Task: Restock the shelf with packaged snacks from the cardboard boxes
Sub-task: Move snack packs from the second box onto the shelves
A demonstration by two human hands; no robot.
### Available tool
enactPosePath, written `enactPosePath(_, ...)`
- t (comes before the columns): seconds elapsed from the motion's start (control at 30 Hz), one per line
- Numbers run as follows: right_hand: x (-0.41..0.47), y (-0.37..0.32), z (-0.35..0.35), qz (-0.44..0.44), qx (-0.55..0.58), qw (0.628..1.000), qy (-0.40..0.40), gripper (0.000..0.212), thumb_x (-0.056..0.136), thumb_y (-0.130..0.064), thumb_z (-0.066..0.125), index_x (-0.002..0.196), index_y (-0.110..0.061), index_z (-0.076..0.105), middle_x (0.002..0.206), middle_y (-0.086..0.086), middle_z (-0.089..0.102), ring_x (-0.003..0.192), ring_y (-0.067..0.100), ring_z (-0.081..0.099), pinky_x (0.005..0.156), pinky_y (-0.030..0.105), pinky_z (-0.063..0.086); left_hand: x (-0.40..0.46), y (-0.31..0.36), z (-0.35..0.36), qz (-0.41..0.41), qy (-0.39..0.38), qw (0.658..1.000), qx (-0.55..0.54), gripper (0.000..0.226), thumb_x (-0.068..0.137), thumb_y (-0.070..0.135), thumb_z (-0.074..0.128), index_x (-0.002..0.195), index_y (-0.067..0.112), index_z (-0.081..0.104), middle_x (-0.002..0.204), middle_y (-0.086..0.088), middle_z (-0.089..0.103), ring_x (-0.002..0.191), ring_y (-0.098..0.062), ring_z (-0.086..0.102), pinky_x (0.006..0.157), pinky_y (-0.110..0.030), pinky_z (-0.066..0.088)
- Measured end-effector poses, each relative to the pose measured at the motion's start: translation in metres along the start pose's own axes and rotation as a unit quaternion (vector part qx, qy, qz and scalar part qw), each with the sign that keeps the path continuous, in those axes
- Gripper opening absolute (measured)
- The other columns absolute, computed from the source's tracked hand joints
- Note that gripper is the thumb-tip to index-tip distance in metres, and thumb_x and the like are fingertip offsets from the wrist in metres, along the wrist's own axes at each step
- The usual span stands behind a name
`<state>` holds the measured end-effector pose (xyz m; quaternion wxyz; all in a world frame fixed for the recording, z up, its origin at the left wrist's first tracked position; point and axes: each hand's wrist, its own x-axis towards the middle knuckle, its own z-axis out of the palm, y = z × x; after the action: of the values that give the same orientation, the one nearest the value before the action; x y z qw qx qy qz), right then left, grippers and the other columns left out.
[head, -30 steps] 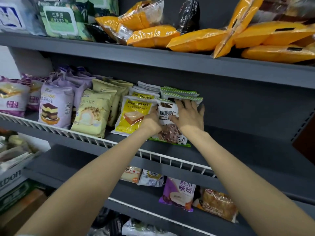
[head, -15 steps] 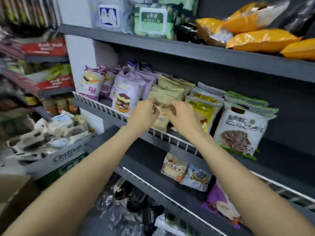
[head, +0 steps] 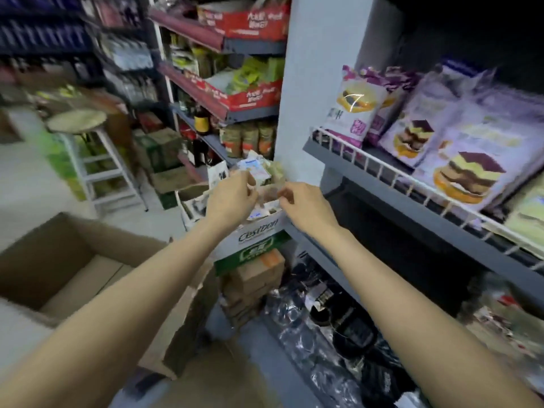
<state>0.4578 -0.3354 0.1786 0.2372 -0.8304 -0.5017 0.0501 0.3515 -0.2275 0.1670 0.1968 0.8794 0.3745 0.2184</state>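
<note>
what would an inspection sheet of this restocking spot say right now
surface: grey shelf with white wire rail, stocked.
job's things: white snack box holds loose packets; open brown cardboard box at lower left; purple cake packs stand on the shelf.
clutter: stacked cartons under the snack box, dark wrapped goods on the floor.
grippers: left hand and right hand over the snack box, fingers curled; blur hides any hold.
cables: nothing seen.
surroundings: white stool, aisle shelving behind.

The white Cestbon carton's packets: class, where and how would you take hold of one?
Probably from above, pinching an upper edge: the packets stand heaped above the white Cestbon carton rim, under the left hand and right hand. Blur hides finer detail.
</note>
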Motion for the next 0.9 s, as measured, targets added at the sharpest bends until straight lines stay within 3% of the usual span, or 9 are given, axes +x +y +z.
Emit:
enactPosePath(0.23,0.140,0.024,0.118,0.096,0.144,0.982,-0.073,0.032,0.088,-0.016,0.061,0.117,-0.003,0.056,0.109,0.009,0.060,0.101,0.021,0.057,0.076,0.025,0.039,0.105,-0.108,0.052,-0.090,-0.067,0.989,0.094,0.051,0.087,0.034,0.058,0.128,0.006,0.044,0.128,-0.015,0.049,0.119,-0.033,0.045,0.094,-0.046,0.045)
enactPosePath(0.37,0.211,0.043,0.170,0.207,0.257,0.937,-0.114,0.075,0.084,-0.035,0.068,0.144,-0.012,0.031,0.144,0.013,0.040,0.132,0.031,0.040,0.106,0.043,0.039,0.160,-0.154,0.088,-0.110,-0.165,0.966,0.165,0.079,0.079,0.047,0.067,0.137,0.006,0.032,0.139,-0.014,0.039,0.128,-0.032,0.037,0.099,-0.045,0.040)
enactPosePath(0.43,0.238,0.050,0.188,0.259,0.306,0.906,-0.133,0.084,0.085,-0.036,0.066,0.150,-0.021,0.016,0.154,0.008,0.024,0.140,0.030,0.028,0.111,0.047,0.033,0.179,-0.172,0.102,-0.131,-0.212,0.953,0.172,0.074,0.080,0.042,0.068,0.136,0.008,0.035,0.135,-0.015,0.042,0.124,-0.034,0.043,0.096,-0.045,0.043)
enactPosePath(0.5,0.259,0.061,0.207,0.285,0.352,0.880,-0.141,0.083,0.084,-0.038,0.065,0.150,-0.033,0.015,0.155,0.007,0.022,0.140,0.030,0.026,0.112,0.049,0.031,0.192,-0.183,0.109,-0.147,-0.224,0.949,0.168,0.048,0.085,0.025,0.062,0.127,0.009,0.046,0.125,-0.015,0.054,0.110,-0.034,0.055,0.088,-0.042,0.051)
enactPosePath(0.57,0.275,0.067,0.220,0.301,0.386,0.862,-0.134,0.071,0.085,-0.041,0.060,0.146,-0.040,0.024,0.154,0.006,0.025,0.136,0.029,0.031,0.110,0.047,0.034,0.202,-0.189,0.111,-0.148,-0.207,0.950,0.180,0.027,0.090,0.009,0.050,0.116,0.007,0.055,0.114,-0.015,0.061,0.099,-0.033,0.061,0.078,-0.040,0.052)
enactPosePath(0.67,0.290,0.066,0.226,0.325,0.427,0.841,-0.065,0.043,0.095,-0.024,0.053,0.137,-0.030,0.047,0.148,0.006,0.031,0.130,0.028,0.040,0.103,0.042,0.042,0.212,-0.197,0.108,-0.147,-0.167,0.965,0.138,0.029,0.092,0.004,0.040,0.116,0.005,0.056,0.112,-0.018,0.061,0.097,-0.036,0.061,0.075,-0.041,0.050)
enactPosePath(0.77,0.296,0.063,0.233,0.350,0.453,0.818,0.055,0.015,0.091,-0.013,0.060,0.100,-0.023,0.063,0.131,0.008,0.053,0.120,0.029,0.052,0.095,0.043,0.049,0.214,-0.203,0.101,-0.134,-0.113,0.984,0.036,0.026,0.096,0.010,0.040,0.114,-0.001,0.055,0.105,-0.022,0.063,0.087,-0.033,0.058,0.069,-0.036,0.046)
enactPosePath(0.83,0.295,0.059,0.235,0.365,0.461,0.802,0.105,0.020,0.084,-0.007,0.067,0.076,-0.025,0.061,0.115,0.009,0.064,0.107,0.035,0.060,0.074,0.038,0.051,0.211,-0.207,0.094,-0.118,-0.077,0.990,-0.011,0.022,0.095,0.010,0.041,0.106,-0.002,0.055,0.095,-0.021,0.063,0.076,-0.028,0.053,0.064,-0.031,0.041)
enactPosePath(0.9,0.290,0.056,0.231,0.355,0.463,0.801,0.133,0.030,0.081,-0.001,0.068,0.071,-0.027,0.057,0.110,0.011,0.065,0.099,0.038,0.062,0.074,0.039,0.050,0.205,-0.209,0.087,-0.107,-0.040,0.992,-0.045,0.019,0.093,0.010,0.045,0.099,-0.002,0.058,0.089,-0.020,0.065,0.078,-0.031,0.058,0.068,-0.036,0.047)
